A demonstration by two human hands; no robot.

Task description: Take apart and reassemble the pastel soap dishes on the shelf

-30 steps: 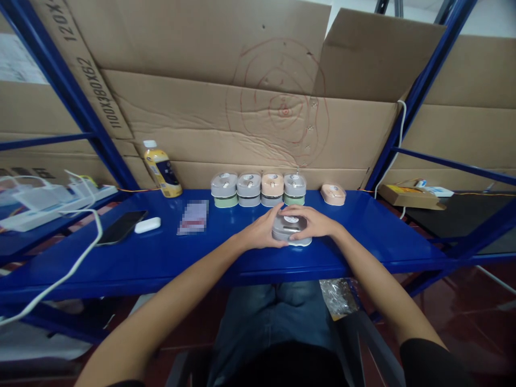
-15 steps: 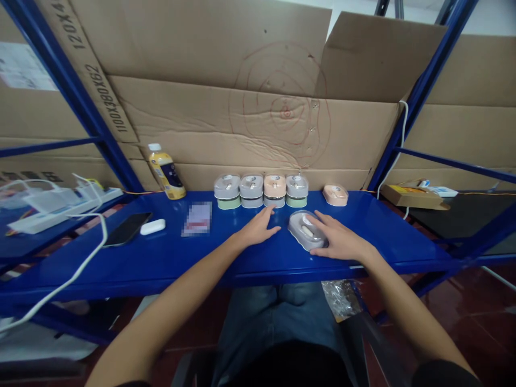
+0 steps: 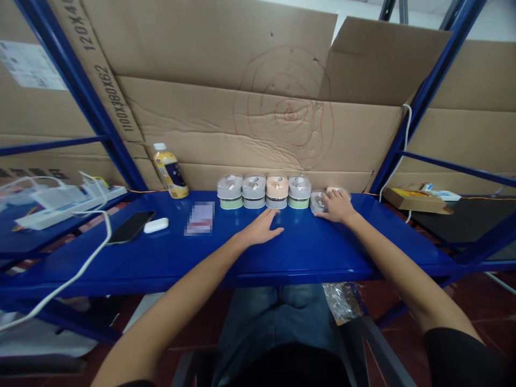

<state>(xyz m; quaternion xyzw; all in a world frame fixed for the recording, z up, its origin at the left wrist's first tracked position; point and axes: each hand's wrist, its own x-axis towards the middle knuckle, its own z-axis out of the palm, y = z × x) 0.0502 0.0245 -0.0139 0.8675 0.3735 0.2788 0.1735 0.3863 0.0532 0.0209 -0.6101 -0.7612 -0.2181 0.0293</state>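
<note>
My right hand (image 3: 337, 206) grips a grey lidded box (image 3: 317, 200) with a clear cover at the back right of the blue shelf. A peach lidded box (image 3: 339, 190) sits just behind that hand, partly hidden by it. To the left stand several two-high stacks of such boxes in a row: grey on green (image 3: 230, 191), grey on grey (image 3: 253, 191), peach on grey (image 3: 277, 189), and another grey on green (image 3: 299, 192). My left hand (image 3: 263, 228) lies open in front of the stacks, fingers apart and holding nothing.
A yellow drink bottle (image 3: 171, 173) stands at the back left. Nearby lie a blurred card (image 3: 200, 218), a white earphone case (image 3: 156, 225) and a black phone (image 3: 133, 227). A power strip with cables (image 3: 72, 207) is at far left. Cardboard (image 3: 201, 123) walls the back.
My right hand has carried the grey box from the front middle to the back right, setting it between the last stack and the peach box. My left hand has barely moved.
</note>
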